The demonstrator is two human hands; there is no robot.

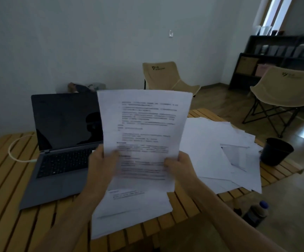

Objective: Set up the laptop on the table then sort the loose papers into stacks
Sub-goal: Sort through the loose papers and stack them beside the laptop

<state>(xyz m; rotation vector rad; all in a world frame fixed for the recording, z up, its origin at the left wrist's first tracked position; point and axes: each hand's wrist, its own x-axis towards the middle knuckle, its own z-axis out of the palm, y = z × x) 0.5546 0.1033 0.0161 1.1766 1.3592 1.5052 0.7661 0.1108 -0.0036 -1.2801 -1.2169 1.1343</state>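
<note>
Slatted wooden worktop (5, 171) below both hands. One laptop (63, 146) just left of the left hand (102, 170), lid up, screen dark, one white cable (16, 150) looping beside it: setting up looks done, apart perhaps from switching on. Sorting step in hand.

One loose spread of papers (225, 151) right of the right hand (180, 166), overlapping, too many to count. One smaller pile (129, 206) directly under the hands, likely a stack begun. One printed sheet (143, 128) held upright between the hands; possibly more behind, cannot tell. Left grip: thumb over the sheet's lower left edge, pinching. Right grip: thumb and fingers pinching the lower right edge.

Next move, probably: reading the sheet, picking its stack, then laying it flat and square on the pile below or starting a new one on bare slats.

Two folding chairs (169, 77) beyond the worktop. One dark cup (276, 151) far right of the right hand. One bottle (256, 213) on the floor.
</note>
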